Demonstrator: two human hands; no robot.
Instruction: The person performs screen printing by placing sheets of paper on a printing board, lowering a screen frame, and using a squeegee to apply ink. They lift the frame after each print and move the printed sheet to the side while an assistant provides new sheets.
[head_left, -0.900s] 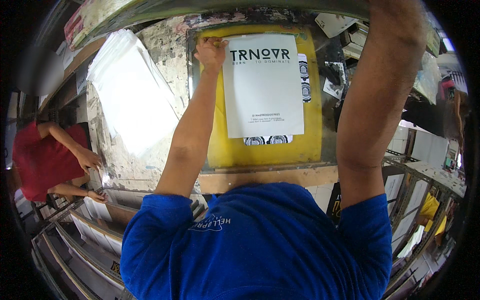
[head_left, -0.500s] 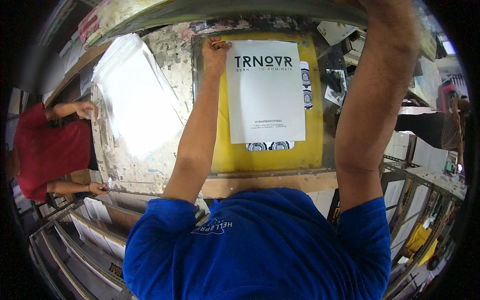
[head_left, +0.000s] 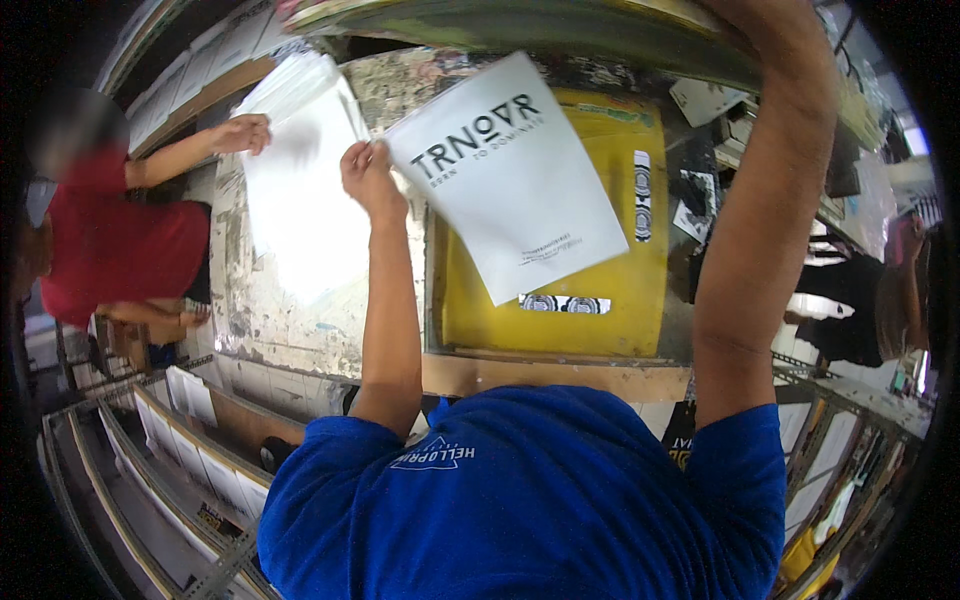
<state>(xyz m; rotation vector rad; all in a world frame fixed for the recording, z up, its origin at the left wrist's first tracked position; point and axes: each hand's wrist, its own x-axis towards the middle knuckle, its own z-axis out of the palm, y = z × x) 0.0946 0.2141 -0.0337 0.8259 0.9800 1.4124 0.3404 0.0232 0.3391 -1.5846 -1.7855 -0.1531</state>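
My left hand (head_left: 372,182) is closed on the upper left corner of a white sheet with black lettering (head_left: 525,205). The sheet is tilted and lifted at that corner over a yellow board (head_left: 590,325). Two black-and-white patterned strips lie on the board: an upright strip (head_left: 642,197) right of the sheet and a flat strip (head_left: 565,304) at its lower edge. My right forearm (head_left: 755,200) reaches up past the top rim, and its hand is out of the picture. Left of my left hand lies a stack of white sheets (head_left: 300,215).
Across the far side runs a long raised greenish frame (head_left: 580,35). A co-worker in a red shirt (head_left: 125,245) stands at the left, one hand close to the stack. Another person (head_left: 850,300) is at the right. Metal racks (head_left: 150,460) flank me.
My left hand has moved left, drawing the printed sheet askew off its straight position on the yellow board. The co-worker's hand has come closer to the stack.
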